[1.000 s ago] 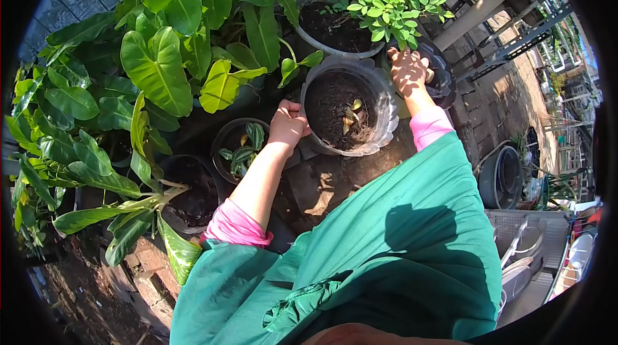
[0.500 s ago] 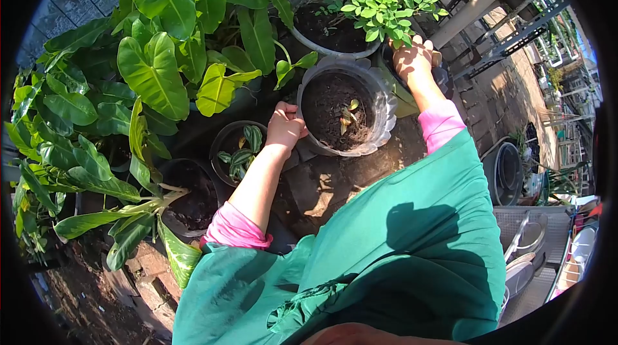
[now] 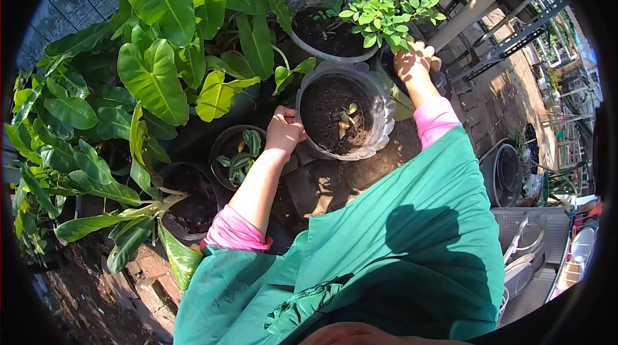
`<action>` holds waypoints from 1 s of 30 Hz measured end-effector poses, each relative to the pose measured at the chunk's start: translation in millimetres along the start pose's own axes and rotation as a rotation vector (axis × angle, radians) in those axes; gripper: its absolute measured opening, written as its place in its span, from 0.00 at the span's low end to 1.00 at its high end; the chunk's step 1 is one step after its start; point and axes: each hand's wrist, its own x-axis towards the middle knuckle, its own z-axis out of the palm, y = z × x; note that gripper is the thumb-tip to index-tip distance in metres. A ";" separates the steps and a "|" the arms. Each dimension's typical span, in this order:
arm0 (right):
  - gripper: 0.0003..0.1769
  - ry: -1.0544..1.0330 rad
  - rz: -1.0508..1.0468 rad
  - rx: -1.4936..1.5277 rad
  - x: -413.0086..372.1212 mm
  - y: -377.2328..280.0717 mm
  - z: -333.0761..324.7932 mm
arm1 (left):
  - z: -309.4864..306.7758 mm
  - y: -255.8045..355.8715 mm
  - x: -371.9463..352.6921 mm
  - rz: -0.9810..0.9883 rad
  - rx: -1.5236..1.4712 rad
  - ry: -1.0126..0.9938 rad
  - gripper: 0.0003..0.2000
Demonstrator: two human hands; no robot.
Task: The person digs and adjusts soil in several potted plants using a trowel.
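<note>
A clear plastic pot (image 3: 382, 127) with a scalloped rim holds dark soil and a small yellowish sprout (image 3: 347, 123). My left hand (image 3: 285, 130) is closed at the pot's left edge, with its fingertips against the rim. Farther off to the right, my right hand (image 3: 415, 62) is curled over a dark pot (image 3: 440, 80), just below the small-leaved green plant (image 3: 386, 17). What its fingers grip is hidden. Beside my left wrist stands a small pot with striped leaves (image 3: 241, 159).
Large-leaved plants (image 3: 154, 81) crowd the left side. Behind the clear pot is a wide white-rimmed pot (image 3: 328, 39) of soil. A trunk (image 3: 479, 7) and a black metal frame (image 3: 508, 46) stand at upper right. Stacked buckets (image 3: 507, 174) and a shoe rack (image 3: 534, 255) are at right.
Both hands keep nearly the same places. The clear pot appears slightly lower in the view, and the folds of the green garment have shifted.
</note>
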 end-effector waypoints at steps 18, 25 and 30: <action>0.13 0.192 0.076 0.583 21.7 -103.9 -10.4 | 1.2 -3.9 -1.5 0.007 -0.033 -0.008 0.10; 0.17 -0.072 -0.168 0.398 38.1 -113.0 -11.8 | -1.4 -6.1 1.2 0.006 0.009 -0.008 0.11; 0.14 0.317 -0.027 0.467 15.6 -47.6 20.8 | -3.6 -4.3 1.4 0.004 -0.066 -0.039 0.12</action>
